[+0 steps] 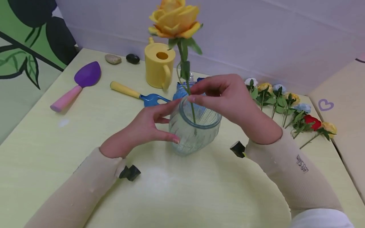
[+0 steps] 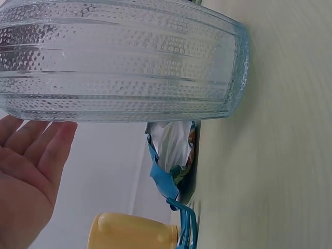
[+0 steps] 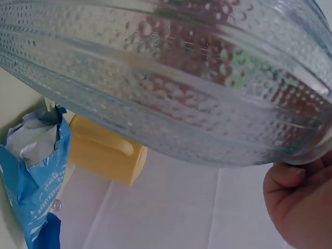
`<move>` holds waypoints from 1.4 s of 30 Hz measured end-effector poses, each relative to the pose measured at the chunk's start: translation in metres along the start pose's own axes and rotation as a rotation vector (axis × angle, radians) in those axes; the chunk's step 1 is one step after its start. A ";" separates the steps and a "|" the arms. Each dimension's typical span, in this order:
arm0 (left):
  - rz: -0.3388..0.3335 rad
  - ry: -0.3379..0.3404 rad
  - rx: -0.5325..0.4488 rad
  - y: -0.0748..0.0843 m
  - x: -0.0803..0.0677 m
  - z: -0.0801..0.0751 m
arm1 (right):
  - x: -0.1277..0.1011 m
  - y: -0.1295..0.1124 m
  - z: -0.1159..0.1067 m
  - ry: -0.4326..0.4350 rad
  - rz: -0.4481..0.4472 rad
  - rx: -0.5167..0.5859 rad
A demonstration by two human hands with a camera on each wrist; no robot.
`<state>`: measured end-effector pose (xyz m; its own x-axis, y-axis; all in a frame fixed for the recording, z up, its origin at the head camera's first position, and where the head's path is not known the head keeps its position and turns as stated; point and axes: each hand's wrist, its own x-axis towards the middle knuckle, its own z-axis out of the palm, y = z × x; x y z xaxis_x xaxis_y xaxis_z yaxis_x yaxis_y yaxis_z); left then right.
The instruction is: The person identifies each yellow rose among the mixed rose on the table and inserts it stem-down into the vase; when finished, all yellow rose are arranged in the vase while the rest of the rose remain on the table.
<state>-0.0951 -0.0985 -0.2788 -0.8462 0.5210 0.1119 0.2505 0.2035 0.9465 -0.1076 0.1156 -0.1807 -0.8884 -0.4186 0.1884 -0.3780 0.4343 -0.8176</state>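
On the pale yellow surface (image 1: 42, 152) stands a clear glass jar (image 1: 195, 131) with bumpy sides, right in the middle between the two arms. A tall yellow rose (image 1: 174, 17) stands up in the jar, its green stem going down through the open mouth. The left hand (image 1: 145, 126) is spread against the jar's side, with its thumb low on the glass and its fingers reaching up to the rim. The right hand (image 1: 225, 95) is over the jar's mouth and pinches the rose stem between thumb and fingertips. Behind the jar sits a yellow watering can (image 1: 159, 65), and a blue bag (image 1: 180, 91) lies just behind the jar, mostly hidden. A purple scoop (image 1: 78, 83) with a pink handle lies to the left, well apart from the jar. Near it lies a small blue shovel (image 1: 139, 94) with a yellow handle. A row of little flowers (image 1: 288, 106) lies to the right. Two small stones (image 1: 122, 59) rest at the far edge; they may be pebbles, but they look tiny from here.
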 end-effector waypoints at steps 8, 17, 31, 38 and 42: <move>0.042 0.012 0.034 -0.002 -0.001 -0.002 | -0.003 -0.007 -0.003 -0.107 -0.153 -0.301; -0.010 0.018 -0.016 -0.001 0.000 -0.002 | -0.011 -0.008 -0.023 -0.068 -0.013 -0.314; -0.084 0.031 -0.015 -0.001 -0.001 -0.001 | -0.003 0.058 -0.113 0.280 0.309 0.344; -0.081 0.028 -0.015 -0.001 0.000 0.001 | -0.004 0.118 -0.139 0.385 0.498 0.512; -0.073 0.025 -0.011 -0.001 0.001 0.002 | -0.008 0.151 -0.149 0.441 0.601 0.500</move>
<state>-0.0949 -0.0969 -0.2800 -0.8737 0.4839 0.0498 0.1825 0.2312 0.9556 -0.1959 0.3036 -0.2246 -0.9579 0.1569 -0.2403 0.2493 0.0404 -0.9676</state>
